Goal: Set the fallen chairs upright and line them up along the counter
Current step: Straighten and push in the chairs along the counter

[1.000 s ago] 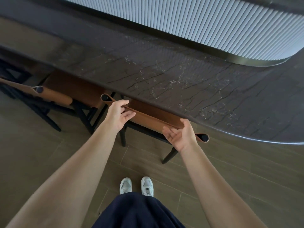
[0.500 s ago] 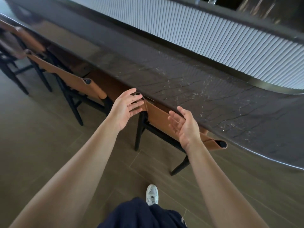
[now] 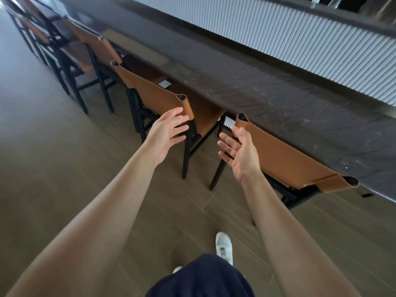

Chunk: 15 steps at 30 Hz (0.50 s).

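Several chairs with tan leather backs and black frames stand upright in a row against the dark marble counter. The nearest chair is at the right, its back close to the counter edge. A second chair stands to its left, and a third chair beyond that. My left hand hovers open, fingers spread, just in front of the second chair's right back corner. My right hand is open, palm up, beside the left end of the nearest chair's back, apart from it. Neither hand holds anything.
More dark-framed chairs stand at the far left along the counter. A white ribbed panel rises behind the counter top. Brown tiled floor spreads to the left and below. My white shoe and dark shorts show at the bottom.
Both hands let go of the nearest chair's back and now hover open. My view has swung left along the counter, bringing more of the chair row into sight.
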Tool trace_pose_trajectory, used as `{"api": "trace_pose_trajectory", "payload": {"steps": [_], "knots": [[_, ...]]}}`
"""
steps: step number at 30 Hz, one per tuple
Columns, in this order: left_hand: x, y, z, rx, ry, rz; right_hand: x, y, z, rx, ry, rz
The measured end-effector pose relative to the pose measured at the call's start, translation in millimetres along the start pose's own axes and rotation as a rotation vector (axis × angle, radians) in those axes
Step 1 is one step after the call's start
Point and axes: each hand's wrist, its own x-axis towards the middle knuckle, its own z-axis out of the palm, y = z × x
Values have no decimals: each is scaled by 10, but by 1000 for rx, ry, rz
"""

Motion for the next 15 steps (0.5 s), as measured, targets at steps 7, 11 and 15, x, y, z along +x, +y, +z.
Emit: {"api": "trace_pose_trajectory", "payload": {"steps": [7, 11, 15], "knots": [[-22, 142, -644, -53, 139, 22, 88, 168, 734, -30, -95, 40], [182, 253, -921, -51, 187, 23, 346, 220, 1157, -22, -149, 70], [576, 395, -1167, -19, 198, 27, 694, 217, 1524, -39, -161, 75]]}}
